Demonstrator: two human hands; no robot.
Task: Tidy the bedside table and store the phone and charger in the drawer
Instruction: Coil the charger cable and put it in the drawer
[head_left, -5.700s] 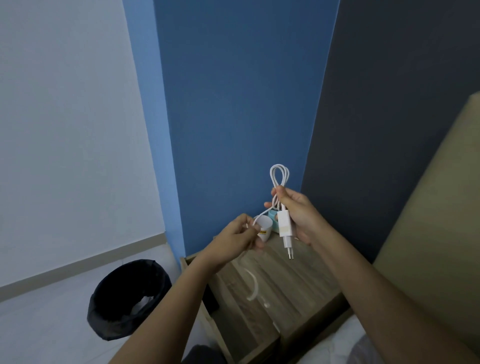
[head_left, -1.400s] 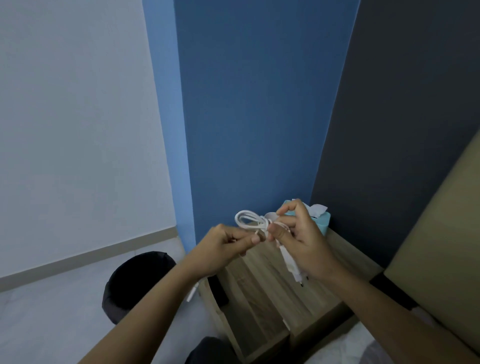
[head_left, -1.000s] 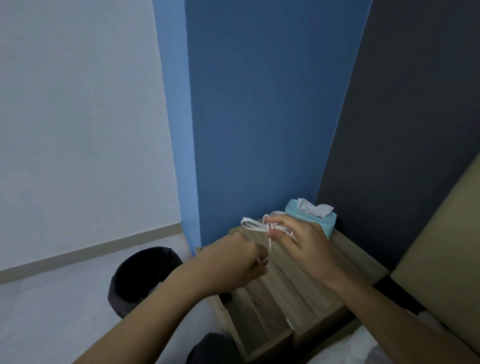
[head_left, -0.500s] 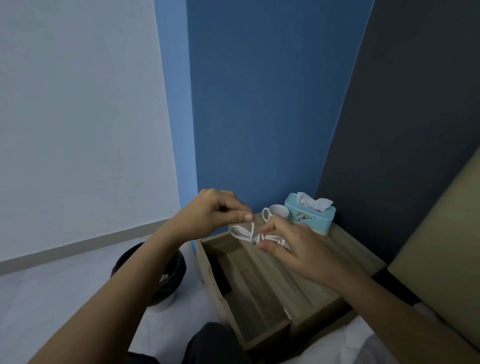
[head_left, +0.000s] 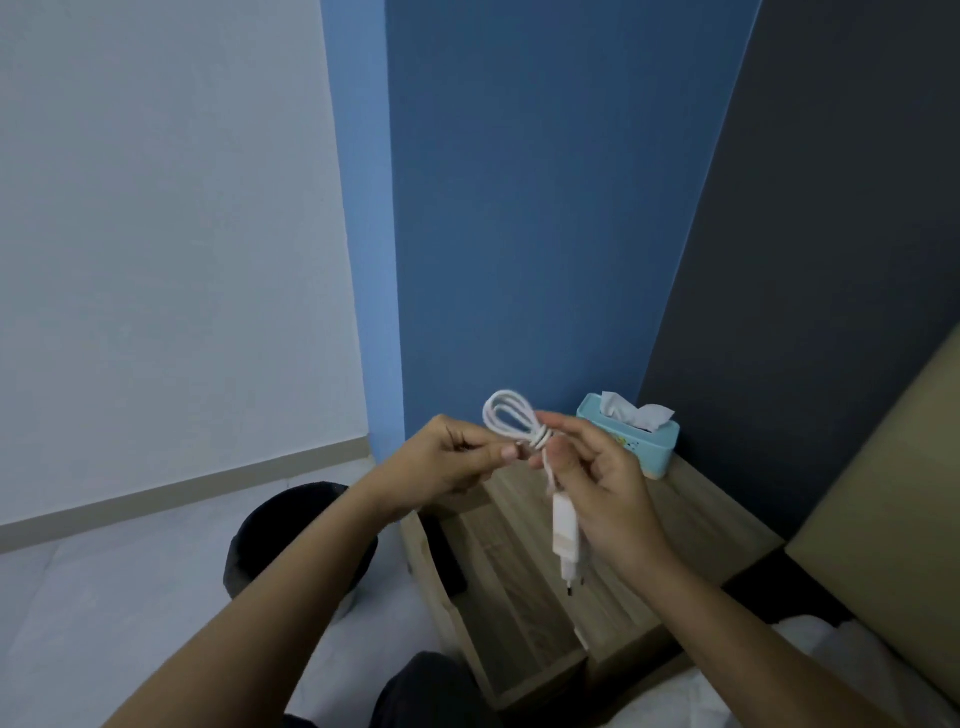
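Observation:
My right hand (head_left: 605, 493) holds the white charger (head_left: 564, 538) above the wooden bedside table (head_left: 691, 525); its plug hangs down with the pins pointing downward. The white cable (head_left: 506, 418) is bundled into a loop wrapped at the middle, sticking up between my hands. My left hand (head_left: 452, 460) pinches the cable's end at the wrap. Below my hands the drawer (head_left: 511, 592) stands pulled out, with a dark flat object, possibly the phone (head_left: 449, 558), at its left side, partly hidden.
A light-blue tissue box (head_left: 636, 439) stands at the table's back corner against the blue wall. A black waste bin (head_left: 280, 535) sits on the floor left of the drawer. The tan headboard (head_left: 893, 499) and white bedding lie to the right.
My left hand dropped from above the loop back to the wrap. The charger rose, and its plug hangs visible again below my right hand. The white cup is hidden now.

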